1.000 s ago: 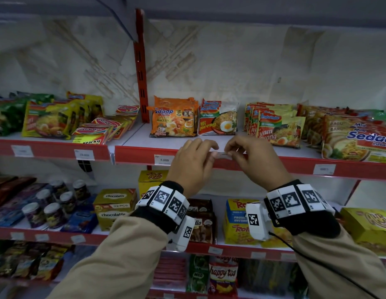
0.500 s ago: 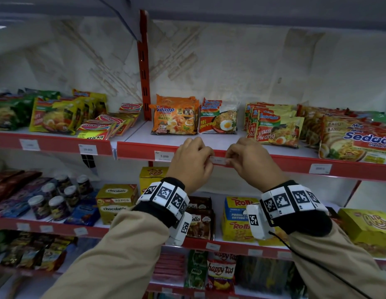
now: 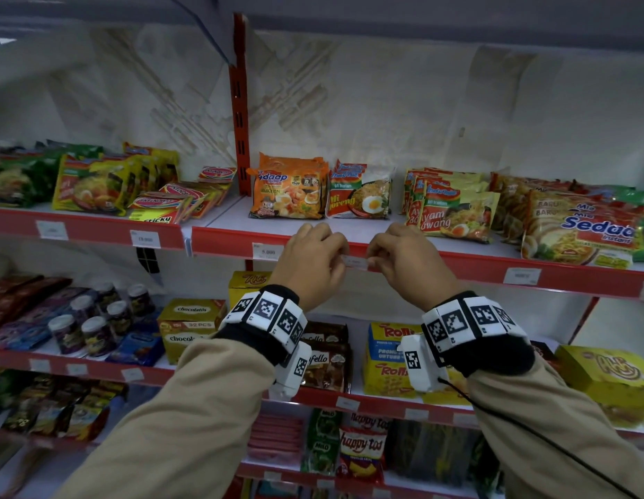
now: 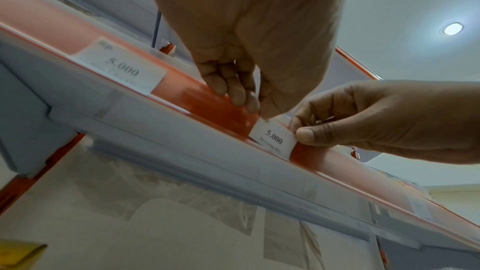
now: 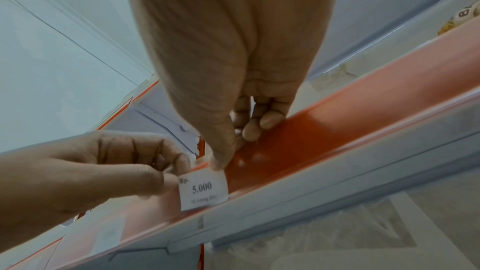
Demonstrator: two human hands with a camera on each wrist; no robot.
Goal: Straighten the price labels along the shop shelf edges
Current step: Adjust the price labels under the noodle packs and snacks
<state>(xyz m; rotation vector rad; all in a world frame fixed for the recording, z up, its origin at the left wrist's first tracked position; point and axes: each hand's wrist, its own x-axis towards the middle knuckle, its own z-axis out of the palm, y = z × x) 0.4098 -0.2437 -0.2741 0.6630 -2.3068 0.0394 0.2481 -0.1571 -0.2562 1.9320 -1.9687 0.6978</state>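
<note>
The white 5.000 price label [image 5: 203, 189] sits on the red shelf-edge strip [image 3: 457, 262], long axis along the rail, print facing out, its ends pinched by left hand [image 3: 309, 261] and right hand [image 3: 406, 262], and uneven pulling could, I reckon, crease or skew it.

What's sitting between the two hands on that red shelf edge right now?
A white price label marked 5.000, on the red shelf edge. The left hand pinches one end, the right hand the other; both wrist views show it clearly.
</note>
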